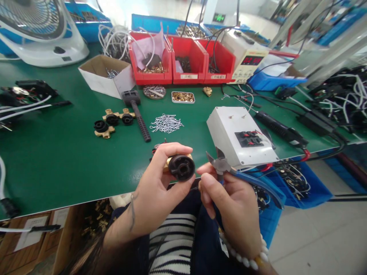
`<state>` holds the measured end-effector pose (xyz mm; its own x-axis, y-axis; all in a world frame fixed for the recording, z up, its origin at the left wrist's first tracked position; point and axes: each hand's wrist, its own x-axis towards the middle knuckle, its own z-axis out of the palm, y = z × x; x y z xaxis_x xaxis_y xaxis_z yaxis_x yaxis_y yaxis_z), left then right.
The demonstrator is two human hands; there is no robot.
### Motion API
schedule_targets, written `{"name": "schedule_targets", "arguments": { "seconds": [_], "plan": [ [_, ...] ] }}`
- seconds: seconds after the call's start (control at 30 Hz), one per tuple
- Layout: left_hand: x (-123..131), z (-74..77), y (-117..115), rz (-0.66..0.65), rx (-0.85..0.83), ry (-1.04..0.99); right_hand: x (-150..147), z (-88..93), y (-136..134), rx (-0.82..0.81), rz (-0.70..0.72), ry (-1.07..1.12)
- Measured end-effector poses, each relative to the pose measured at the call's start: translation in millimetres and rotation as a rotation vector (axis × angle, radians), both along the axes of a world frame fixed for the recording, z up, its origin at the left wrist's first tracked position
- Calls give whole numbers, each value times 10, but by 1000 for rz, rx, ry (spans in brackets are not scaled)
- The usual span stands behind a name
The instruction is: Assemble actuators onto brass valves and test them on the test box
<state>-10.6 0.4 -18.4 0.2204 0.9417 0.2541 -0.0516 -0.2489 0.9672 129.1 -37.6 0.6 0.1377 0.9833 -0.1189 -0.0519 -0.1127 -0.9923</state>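
My left hand [160, 187] grips a brass valve fitting with a round black cap [181, 167], held over the table's front edge with the cap's hollow face toward me. In my right hand [233, 202] is a pair of cutting pliers [223, 165] with blue handles; their jaws are apart and point up, just right of the fitting. Beyond my hands lies a heap of silver cotter pins [166, 123]. To its left a black mallet [138, 116] rests on the green table. Several brass fittings with black caps [111, 119] sit farther left.
Red bins [189, 78] of small parts stand at the back, beside a white carton [106, 76] and a small tray of brass pieces [183, 97]. A grey switch box [239, 135] and a black electric screwdriver [281, 130] occupy the right. A fan [43, 34] stands back left.
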Motion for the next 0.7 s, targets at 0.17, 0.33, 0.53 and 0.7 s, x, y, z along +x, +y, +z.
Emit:
{"name": "schedule_targets", "arguments": {
  "seconds": [0.17,0.33,0.53,0.7],
  "plan": [
    [-10,-31,-8,53,175,142,-17,58,-3,109,-19,-274],
    [-26,-33,-14,34,221,199,-9,104,-9,195,-30,-429],
    [-23,-23,-25,21,224,201,-18,101,52,229,-29,-481],
    [7,33,-1,-84,-44,12,8,88,43,192,15,-380]
  ]
}}
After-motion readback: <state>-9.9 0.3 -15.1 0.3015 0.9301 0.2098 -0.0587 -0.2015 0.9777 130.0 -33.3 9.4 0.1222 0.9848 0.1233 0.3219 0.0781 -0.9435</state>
